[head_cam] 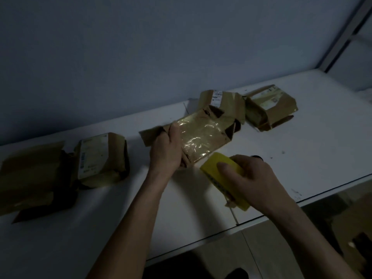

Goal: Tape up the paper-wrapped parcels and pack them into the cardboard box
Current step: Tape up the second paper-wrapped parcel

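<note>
The dim white table (302,137) carries the taped parcel (201,135) at frame centre, long axis running lower left to upper right. Left hand (171,148) grips its hidden near end; right hand (251,178) clasps a yellow tape dispenser (221,178).

Under my grip lies a white table (201,198), its near edge running below my wrists and bearing a few dark specks off to the right. Beyond it rises a plain bluish wall (141,47). Far up to the right stands a pale metal frame (342,37).
</note>
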